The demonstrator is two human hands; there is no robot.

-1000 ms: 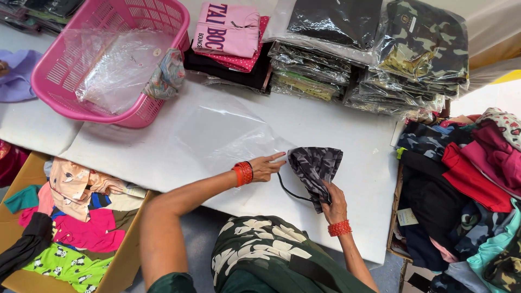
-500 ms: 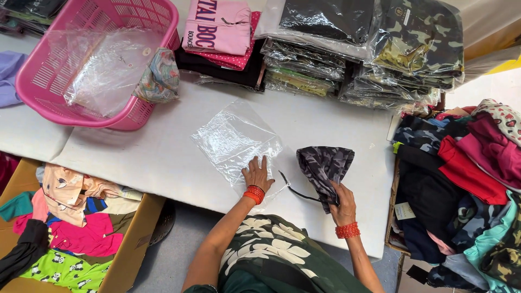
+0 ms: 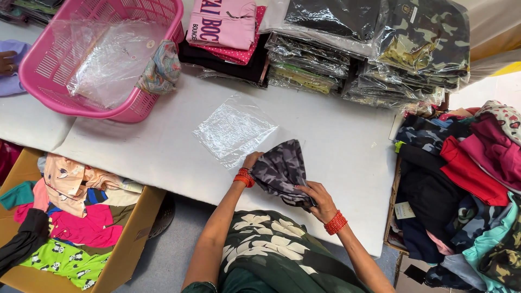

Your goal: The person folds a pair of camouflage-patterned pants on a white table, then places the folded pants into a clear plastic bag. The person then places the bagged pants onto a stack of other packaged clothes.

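Bare table (image 3: 135,146) between basket (image 3: 49,92), stacks (image 3: 325,70)

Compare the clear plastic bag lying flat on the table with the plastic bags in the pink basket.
The flat clear bag lies smooth and spread on the white table; the basket's bags are crumpled and heaped. The flat bag sits beside the grey camouflage garment gripped by the left hand and right hand; the basket's lie inside the pink basket. Both are transparent and empty.

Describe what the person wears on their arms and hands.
Both forearms are bare, with no sleeves reaching them. The left hand has a stack of red-orange bangles at the wrist; the right hand has a similar red stack. No gloves; rings cannot be made out.
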